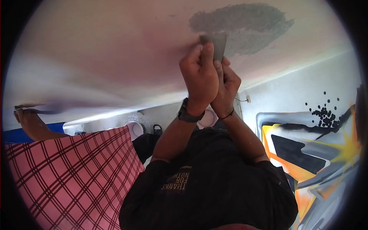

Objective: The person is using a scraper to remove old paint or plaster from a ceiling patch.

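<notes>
A putty knife (219,45) with a broad grey blade is raised in front of the wall (126,50), just below a rough patch of grey filler (245,23). My right hand (229,81), a thin dark band at its wrist, is closed round the lower end of the knife; its handle is mostly hidden. With a dark watch on its wrist, my left hand (199,74) is closed too, thumb and fingers at the blade's left edge. Both hands press close together. Whether the blade touches the wall I cannot tell.
At the left a person in a pink checked shirt (76,172) reaches a hand (28,119) with a flat tool to the wall. Below stand two pale buckets (135,131) (207,119) and a dark sandal (157,129). A painted wall (306,153) with a socket (248,99) borders the right.
</notes>
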### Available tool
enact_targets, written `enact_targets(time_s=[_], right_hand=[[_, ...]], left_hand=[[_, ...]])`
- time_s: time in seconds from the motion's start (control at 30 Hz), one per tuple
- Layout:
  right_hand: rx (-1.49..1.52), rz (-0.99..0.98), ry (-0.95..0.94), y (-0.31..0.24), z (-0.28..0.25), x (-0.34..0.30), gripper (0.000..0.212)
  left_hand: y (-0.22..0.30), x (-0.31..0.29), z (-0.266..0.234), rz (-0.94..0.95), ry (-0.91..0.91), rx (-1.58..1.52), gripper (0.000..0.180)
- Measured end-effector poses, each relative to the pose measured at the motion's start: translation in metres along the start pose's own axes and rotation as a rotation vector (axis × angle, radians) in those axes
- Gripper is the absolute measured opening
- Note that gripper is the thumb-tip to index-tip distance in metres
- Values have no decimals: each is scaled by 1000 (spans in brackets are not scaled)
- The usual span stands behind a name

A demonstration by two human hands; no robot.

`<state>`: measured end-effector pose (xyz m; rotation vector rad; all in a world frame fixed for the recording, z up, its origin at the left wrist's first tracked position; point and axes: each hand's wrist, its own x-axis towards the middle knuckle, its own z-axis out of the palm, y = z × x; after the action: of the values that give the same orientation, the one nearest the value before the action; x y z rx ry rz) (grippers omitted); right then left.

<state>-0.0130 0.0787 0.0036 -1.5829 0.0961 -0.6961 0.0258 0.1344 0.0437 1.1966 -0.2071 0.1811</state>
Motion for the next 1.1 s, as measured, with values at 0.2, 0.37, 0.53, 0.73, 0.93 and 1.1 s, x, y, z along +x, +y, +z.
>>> enact_targets(time_s=[0.2,0.37,0.53,0.73,0.93,1.1], right_hand=[[-40,-137,54,14,7,1,32],[18,71,41,-3,14,-1,34],[18,66,59,3,19,-5,35],[34,69,30,3,27,-10,35],[-12,128,25,-6,36,-16,35],[5,98,8,-8,44,-20,35]], left_hand=[[-9,1,-5,-54,-17,15,38],[-4,7,-12,-18,-17,45,39],[-2,8,-15,-56,-27,0,38],[-3,5,-28,-64,-8,11,38],[9,5,-36,-47,7,10,38],[13,4,-47,-36,4,33,42]])
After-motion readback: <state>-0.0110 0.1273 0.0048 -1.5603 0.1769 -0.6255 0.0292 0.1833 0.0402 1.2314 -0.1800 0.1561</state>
